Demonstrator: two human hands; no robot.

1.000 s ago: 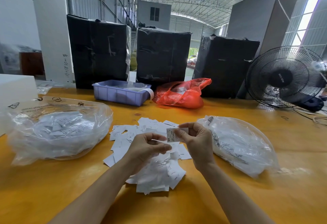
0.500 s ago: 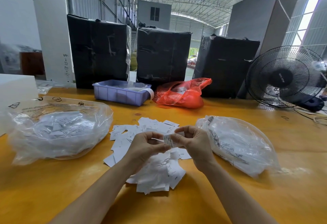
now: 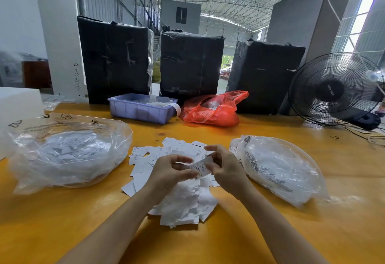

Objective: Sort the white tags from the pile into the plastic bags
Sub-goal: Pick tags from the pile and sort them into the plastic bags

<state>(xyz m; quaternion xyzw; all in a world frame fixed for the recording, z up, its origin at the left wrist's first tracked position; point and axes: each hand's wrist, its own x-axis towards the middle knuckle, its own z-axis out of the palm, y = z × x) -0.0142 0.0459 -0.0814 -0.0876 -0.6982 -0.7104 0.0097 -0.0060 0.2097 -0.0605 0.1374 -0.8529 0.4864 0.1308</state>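
Note:
A pile of white tags [image 3: 181, 201] lies on the yellow table [image 3: 229, 240] in front of me. Above the pile, my left hand [image 3: 169, 173] and my right hand [image 3: 225, 168] pinch one white printed tag [image 3: 200, 168] between them, the left at its lower left end, the right at its upper right end. A clear plastic bag [image 3: 68, 153] with many tags inside lies to the left of the pile. A second clear plastic bag [image 3: 279, 168] with tags lies to the right, close to my right hand.
At the back of the table stand a purple bin [image 3: 141, 109], a red plastic bag [image 3: 212, 109], three black wrapped bales [image 3: 191, 63] and a black fan [image 3: 335, 90]. A white box [image 3: 18, 103] sits at the far left.
Both hands came lower and closer together over the pile. The tag first held by my right hand alone is now pinched by both hands and tilted.

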